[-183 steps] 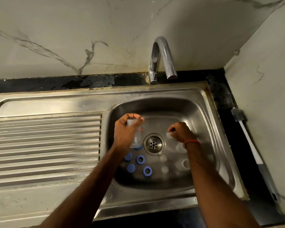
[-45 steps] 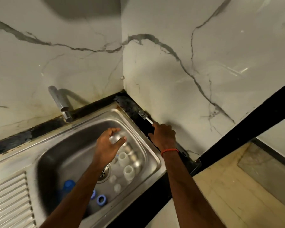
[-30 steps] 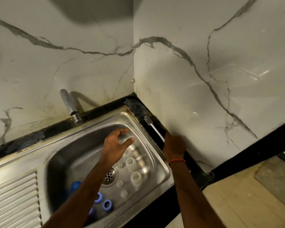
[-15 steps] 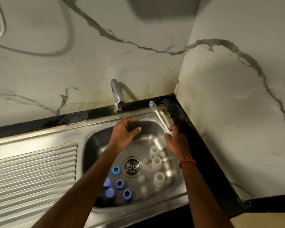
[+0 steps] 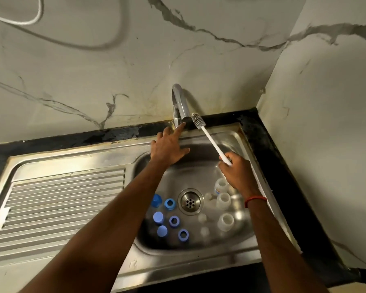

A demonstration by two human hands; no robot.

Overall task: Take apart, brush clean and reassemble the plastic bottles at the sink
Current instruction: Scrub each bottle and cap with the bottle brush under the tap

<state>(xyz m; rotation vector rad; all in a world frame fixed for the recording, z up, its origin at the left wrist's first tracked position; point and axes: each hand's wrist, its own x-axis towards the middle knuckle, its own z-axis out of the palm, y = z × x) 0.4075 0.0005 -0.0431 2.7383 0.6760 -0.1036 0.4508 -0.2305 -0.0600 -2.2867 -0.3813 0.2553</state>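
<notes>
The left hand (image 5: pixel 169 148) is reaching to the tap (image 5: pixel 179 104) with fingers open. The right hand (image 5: pixel 236 173) is gripping the white brush (image 5: pixel 211 140) with curled fingers over the sink (image 5: pixel 72 159).

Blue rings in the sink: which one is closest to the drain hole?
The blue ring just left of the drain, almost touching its rim. The middle ring and the front ring lie farther off, toward the person.
</notes>
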